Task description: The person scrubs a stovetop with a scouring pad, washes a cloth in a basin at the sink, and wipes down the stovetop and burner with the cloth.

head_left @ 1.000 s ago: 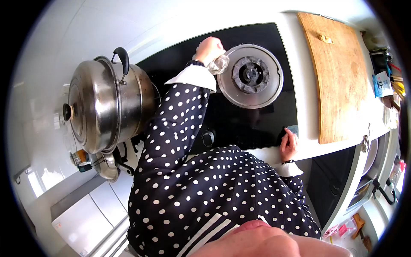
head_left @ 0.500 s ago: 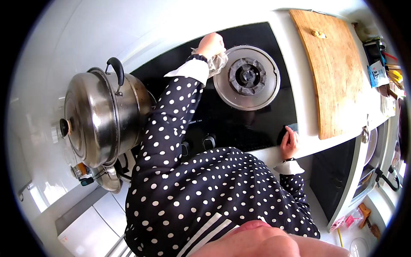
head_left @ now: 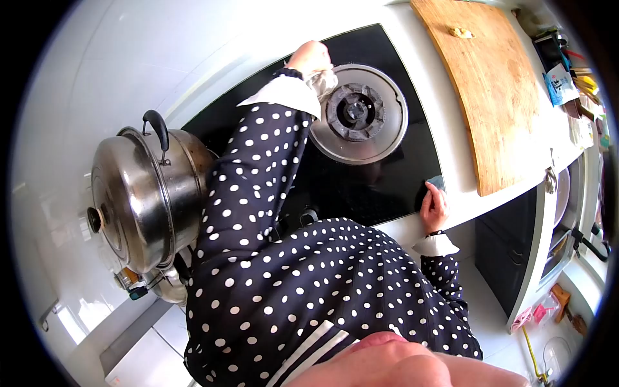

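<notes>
My left hand is closed around a crumpled pale cloth, at the back left of the round metal burner plate. The cloth touches or nearly touches the plate's rim. Beneath it lies the black glass cooktop. My right hand rests at the front right corner of the cooktop, its index finger stretched out and the other fingers loosely bent. A small grey-blue patch lies by that fingertip; whether it is a sticker or a loose piece I cannot tell.
A large lidded steel pot stands on the left side of the cooktop. To the right lies a wooden cutting board with a small yellowish piece on it. Packets and utensils crowd the far right. A control knob shows near my shirt.
My left hand and the cloth have shifted slightly toward the back, around the burner plate. My right hand stays at the corner. The whole view has tilted a little.
</notes>
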A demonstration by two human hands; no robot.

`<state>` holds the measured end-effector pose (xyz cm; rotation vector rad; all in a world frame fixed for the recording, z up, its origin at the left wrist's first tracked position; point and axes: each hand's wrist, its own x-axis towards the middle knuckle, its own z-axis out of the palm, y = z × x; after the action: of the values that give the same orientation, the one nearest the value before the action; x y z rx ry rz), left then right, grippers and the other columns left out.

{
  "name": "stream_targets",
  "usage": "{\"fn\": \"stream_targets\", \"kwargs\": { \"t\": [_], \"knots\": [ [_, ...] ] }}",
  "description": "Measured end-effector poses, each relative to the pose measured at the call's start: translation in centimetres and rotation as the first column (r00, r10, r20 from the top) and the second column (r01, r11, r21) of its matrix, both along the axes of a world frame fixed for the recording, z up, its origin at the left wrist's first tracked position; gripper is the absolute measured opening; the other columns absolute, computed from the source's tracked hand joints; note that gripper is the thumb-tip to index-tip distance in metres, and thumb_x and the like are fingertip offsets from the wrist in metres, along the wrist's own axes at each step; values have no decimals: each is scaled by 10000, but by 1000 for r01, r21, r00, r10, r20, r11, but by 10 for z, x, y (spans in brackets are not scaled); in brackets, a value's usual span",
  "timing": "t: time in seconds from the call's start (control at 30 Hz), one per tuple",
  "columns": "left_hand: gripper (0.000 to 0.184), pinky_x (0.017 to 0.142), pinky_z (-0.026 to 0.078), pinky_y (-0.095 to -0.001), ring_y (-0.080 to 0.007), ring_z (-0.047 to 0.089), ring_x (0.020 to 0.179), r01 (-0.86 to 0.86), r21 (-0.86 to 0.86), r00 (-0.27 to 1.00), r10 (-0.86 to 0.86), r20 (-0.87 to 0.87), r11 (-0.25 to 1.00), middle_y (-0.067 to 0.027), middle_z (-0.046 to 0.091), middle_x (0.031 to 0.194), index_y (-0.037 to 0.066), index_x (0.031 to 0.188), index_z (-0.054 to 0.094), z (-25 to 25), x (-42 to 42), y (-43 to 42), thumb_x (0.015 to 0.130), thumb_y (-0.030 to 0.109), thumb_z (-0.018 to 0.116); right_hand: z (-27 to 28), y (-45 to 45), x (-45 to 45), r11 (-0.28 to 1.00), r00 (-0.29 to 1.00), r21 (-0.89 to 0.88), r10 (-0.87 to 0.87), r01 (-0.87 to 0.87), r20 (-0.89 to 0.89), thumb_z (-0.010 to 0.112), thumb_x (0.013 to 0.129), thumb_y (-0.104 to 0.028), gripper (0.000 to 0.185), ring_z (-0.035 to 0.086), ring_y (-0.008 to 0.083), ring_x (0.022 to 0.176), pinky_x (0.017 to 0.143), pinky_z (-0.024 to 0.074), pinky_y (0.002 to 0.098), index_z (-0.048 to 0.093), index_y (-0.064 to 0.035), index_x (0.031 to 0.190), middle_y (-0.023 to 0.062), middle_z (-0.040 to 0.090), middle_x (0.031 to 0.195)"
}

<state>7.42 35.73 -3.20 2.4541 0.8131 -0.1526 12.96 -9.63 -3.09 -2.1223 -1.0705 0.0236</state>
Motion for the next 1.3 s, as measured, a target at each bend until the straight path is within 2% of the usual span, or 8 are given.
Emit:
{"fn": "stream_targets", "kwargs": {
  "t": [0.07,0.1,0.17,0.23,0.27,0.83,0.9,1.3],
  "knots": [
    [118,509,460,-269,-126,564,543,35,-79,990,-45,-130,996,-61,616,609,19,694,645,-6,-20,15,600,42,712,0,0,1,1000,1000,3,5,-5,-1,562,754,29,201,484,211,513,498,407,314,636,-52,922,74,493,592],
    [122,496,460,-268,-122,560,536,-173,-255,980,139,-144,951,-58,613,607,26,684,643,8,-28,10,596,43,726,0,0,2,1000,1000,16,0,0,-14,563,752,31,200,485,212,514,500,409,313,636,-52,918,74,494,592],
    [156,583,488,-328,-253,597,580,-128,-208,991,119,-58,970,-154,622,660,52,661,675,-5,-28,12,561,173,679,0,2,-1,999,999,41,-12,14,-50,565,747,35,199,485,213,514,504,411,309,637,-50,912,74,495,591],
    [131,615,492,-334,-265,618,626,6,60,1000,-4,-27,998,-149,633,682,61,666,683,-5,-2,6,578,159,684,2,1,0,999,999,30,12,-10,-42,566,744,39,197,487,214,520,507,412,310,636,-46,908,74,494,590],
    [105,571,471,-285,-145,587,565,16,-21,1000,-16,-21,1000,-79,633,627,42,675,647,5,13,0,629,85,730,3,2,2,999,999,28,22,-21,-31,566,743,41,196,488,215,523,508,413,310,635,-44,906,73,494,589],
    [122,556,462,-287,-155,578,573,244,-101,970,-243,20,965,-77,613,625,33,679,615,16,69,-20,653,109,706,0,-7,19,969,946,163,220,-184,-238,580,651,106,290,479,231,504,493,394,315,624,-27,905,80,479,574],
    [107,552,463,-283,-147,581,574,129,-112,984,-141,-109,985,-74,612,618,37,666,612,24,46,-4,641,82,705,-1,-7,18,966,942,193,220,-174,-253,586,639,110,293,474,221,493,482,389,307,626,-28,895,72,472,562],
    [102,565,448,-297,-175,572,593,174,-52,985,-174,-8,983,-95,597,626,3,687,590,33,62,-30,673,60,674,-1,-5,18,973,948,167,198,-159,-250,600,634,104,283,473,206,488,468,382,294,631,-38,877,55,472,558]
  ]
}}
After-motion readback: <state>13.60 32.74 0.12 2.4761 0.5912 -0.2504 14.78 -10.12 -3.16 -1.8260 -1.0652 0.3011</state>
